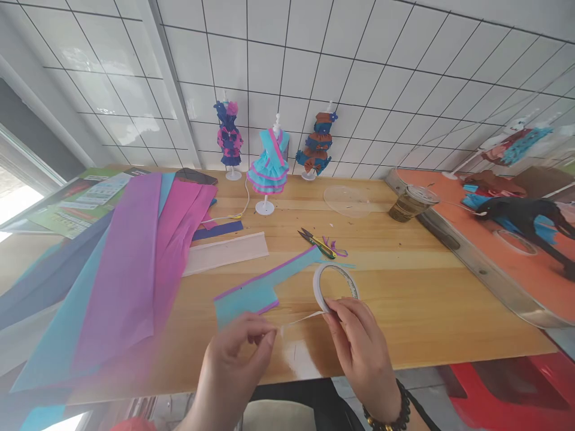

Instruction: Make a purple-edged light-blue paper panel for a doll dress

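My right hand (359, 341) grips a roll of white double-sided tape (318, 287) by its lower rim, just above the table's near part. A thin strip of tape (305, 318) runs from the roll to my left hand (242, 353), whose thumb and forefinger pinch its end. Beyond the hands lies a light blue strip of crepe paper (251, 299) with purple edges; its near end is close to my left fingers. Small thread snips (318, 242) with yellow-green handles lie past the roll, beside purple scraps (335, 246).
Long purple, blue and pink paper sheets (121, 269) cover the left side. A white strip (229, 252) lies nearby. Small dress forms, one in a blue ruffled dress (269, 164), stand along the tiled wall. A lidded cup (411, 203) stands right, near an orange table (507, 275).
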`<act>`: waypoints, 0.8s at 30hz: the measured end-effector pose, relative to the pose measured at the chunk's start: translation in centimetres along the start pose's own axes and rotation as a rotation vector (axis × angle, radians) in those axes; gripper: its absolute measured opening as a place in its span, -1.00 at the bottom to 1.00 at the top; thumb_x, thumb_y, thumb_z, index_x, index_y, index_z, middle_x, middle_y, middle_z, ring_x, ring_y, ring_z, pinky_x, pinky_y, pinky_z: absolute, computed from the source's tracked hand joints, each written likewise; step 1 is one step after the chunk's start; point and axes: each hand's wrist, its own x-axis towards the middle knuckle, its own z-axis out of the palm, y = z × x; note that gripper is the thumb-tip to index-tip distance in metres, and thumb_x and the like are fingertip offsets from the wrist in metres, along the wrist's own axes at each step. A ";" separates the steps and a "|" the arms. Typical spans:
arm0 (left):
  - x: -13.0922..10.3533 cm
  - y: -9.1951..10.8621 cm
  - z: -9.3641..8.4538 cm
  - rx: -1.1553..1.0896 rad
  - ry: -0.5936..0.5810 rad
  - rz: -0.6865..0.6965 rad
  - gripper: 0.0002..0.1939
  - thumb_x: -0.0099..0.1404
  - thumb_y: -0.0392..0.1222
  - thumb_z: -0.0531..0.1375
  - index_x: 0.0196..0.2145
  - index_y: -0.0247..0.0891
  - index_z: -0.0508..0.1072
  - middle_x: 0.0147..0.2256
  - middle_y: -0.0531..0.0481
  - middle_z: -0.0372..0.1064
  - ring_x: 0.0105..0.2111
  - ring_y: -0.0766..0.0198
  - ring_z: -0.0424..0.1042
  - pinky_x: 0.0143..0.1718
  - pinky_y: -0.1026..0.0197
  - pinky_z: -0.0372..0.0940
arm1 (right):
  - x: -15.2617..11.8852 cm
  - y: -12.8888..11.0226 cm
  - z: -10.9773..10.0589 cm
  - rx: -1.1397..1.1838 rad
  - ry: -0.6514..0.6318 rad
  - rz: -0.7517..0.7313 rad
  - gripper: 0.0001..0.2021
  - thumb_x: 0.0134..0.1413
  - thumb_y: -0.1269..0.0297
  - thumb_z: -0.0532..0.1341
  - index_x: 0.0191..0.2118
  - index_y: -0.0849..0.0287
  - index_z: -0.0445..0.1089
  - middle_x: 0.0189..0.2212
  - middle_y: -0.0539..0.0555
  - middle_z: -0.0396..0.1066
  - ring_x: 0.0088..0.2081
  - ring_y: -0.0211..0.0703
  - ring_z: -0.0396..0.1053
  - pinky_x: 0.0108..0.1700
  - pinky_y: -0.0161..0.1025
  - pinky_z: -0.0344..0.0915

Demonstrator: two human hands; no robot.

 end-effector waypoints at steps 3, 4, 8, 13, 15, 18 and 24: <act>0.1 0.6 0.0 -0.206 -0.041 -0.384 -0.85 0.08 -0.16 0.19 -0.57 -0.26 0.45 -0.56 0.05 0.35 -0.52 0.37 0.29 -0.48 0.35 0.15 | 0.0 -0.1 -0.1 0.019 -0.048 0.031 -0.68 0.11 0.53 0.09 0.00 0.21 0.19 -0.27 0.17 0.34 -0.21 -0.13 0.32 -0.21 -0.13 0.33; 0.2 0.7 0.0 -0.264 -0.059 -0.471 -0.83 0.05 -0.13 0.20 -0.58 -0.28 0.44 -0.62 0.08 0.30 -0.58 0.42 0.22 -0.54 0.37 0.09 | 0.0 -0.1 -0.1 0.022 -0.061 0.039 -0.69 0.12 0.52 0.09 0.00 0.21 0.19 -0.27 0.17 0.34 -0.21 -0.13 0.32 -0.20 -0.14 0.33; 0.6 0.6 -0.2 -0.438 -0.136 -0.689 -0.75 -0.01 -0.06 0.24 -0.60 -0.33 0.39 -0.79 0.21 0.02 -0.73 0.54 -0.07 -0.63 0.38 -0.15 | -0.3 0.2 -0.2 0.015 -0.078 0.051 -0.72 0.12 0.49 0.11 -0.03 0.21 0.21 -0.26 0.16 0.36 -0.21 -0.14 0.33 -0.18 -0.14 0.33; 0.7 0.2 0.0 -0.512 -0.236 -0.760 -0.71 0.00 -0.01 0.24 -0.58 -0.31 0.36 -0.83 0.23 -0.01 -0.76 0.55 -0.13 -0.65 0.37 -0.23 | -0.6 0.8 -0.1 0.006 -0.118 0.071 -0.81 0.15 0.41 0.08 -0.10 0.19 0.26 -0.27 0.15 0.39 -0.22 -0.11 0.36 -0.21 -0.12 0.35; 0.6 0.2 0.3 -0.499 -0.245 -0.753 -0.71 0.01 0.00 0.24 -0.56 -0.32 0.38 -0.83 0.23 0.00 -0.76 0.54 -0.12 -0.66 0.37 -0.23 | -0.7 1.0 0.1 0.024 -0.160 0.068 -0.81 0.16 0.42 0.06 -0.12 0.18 0.28 -0.28 0.15 0.40 -0.23 -0.11 0.37 -0.21 -0.11 0.35; 0.4 0.2 0.7 -0.451 -0.217 -0.725 -0.71 0.03 0.00 0.23 -0.53 -0.33 0.40 -0.83 0.23 -0.01 -0.77 0.54 -0.10 -0.65 0.36 -0.21 | -0.7 0.8 0.1 0.065 -0.219 0.079 -0.81 0.14 0.46 0.05 -0.15 0.17 0.30 -0.28 0.14 0.38 -0.23 -0.11 0.35 -0.20 -0.09 0.34; 0.2 0.3 0.9 -0.431 -0.220 -0.684 -0.70 0.02 0.01 0.23 -0.54 -0.33 0.41 -0.82 0.23 0.01 -0.77 0.55 -0.07 -0.66 0.38 -0.18 | 0.2 -1.0 -0.7 0.266 -0.227 0.138 -0.86 0.10 0.42 0.11 -0.19 0.14 0.29 -0.25 0.14 0.34 -0.15 -0.11 0.30 -0.17 -0.13 0.32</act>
